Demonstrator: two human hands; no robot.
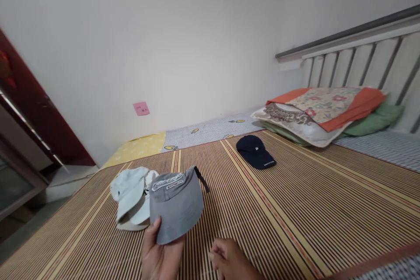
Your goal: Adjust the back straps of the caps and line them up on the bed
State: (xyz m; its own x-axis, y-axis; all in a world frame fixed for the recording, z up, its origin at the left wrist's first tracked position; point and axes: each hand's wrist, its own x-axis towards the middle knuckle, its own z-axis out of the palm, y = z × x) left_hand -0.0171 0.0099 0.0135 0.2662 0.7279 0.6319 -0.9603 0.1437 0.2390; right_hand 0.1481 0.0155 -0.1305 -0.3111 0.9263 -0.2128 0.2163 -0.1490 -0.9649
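A grey baseball cap with a lettered patch rests in my left hand, thumb over the brim and the other fingers beneath it. Its dark strap sticks out at the right. My right hand is close by at the bottom, fingers curled in, touching no cap; whether anything is inside the curl is hidden. Behind the grey cap, to the left, lies a pile with a pale blue cap and a white cap, partly covered. Farther off, a navy cap lies alone on the striped mat.
Pillows with a floral orange-edged cover are stacked at the right against the white slatted headboard. A pink note is stuck on the wall. On the left stands a dark red door, past the bed's edge.
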